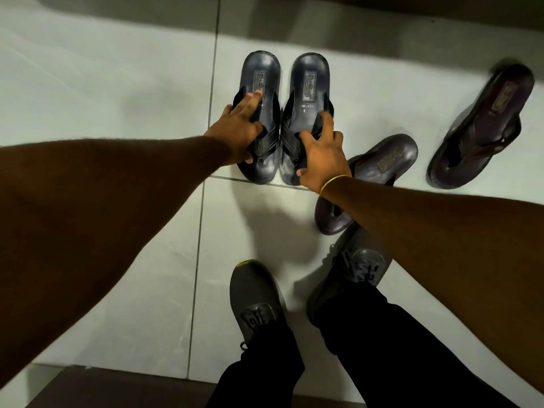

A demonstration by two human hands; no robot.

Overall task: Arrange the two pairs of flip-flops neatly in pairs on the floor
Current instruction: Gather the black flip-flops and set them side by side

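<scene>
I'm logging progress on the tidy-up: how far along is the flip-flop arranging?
Done: the blue pair lies side by side, toes aligned. In hand: the left hand and right hand rest on its straps. Left: the two brown flip-flops, one under the right arm, another apart and angled.

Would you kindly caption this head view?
Both hands, left and right, square up the dark pair; brown flip-flops lie scattered.

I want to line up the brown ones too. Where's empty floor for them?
Bare tile lies left of the blue pair, and between that pair and the far brown flip-flop. It's crowded near the right hand, where the near brown flip-flop sits against the sneakers.
</scene>
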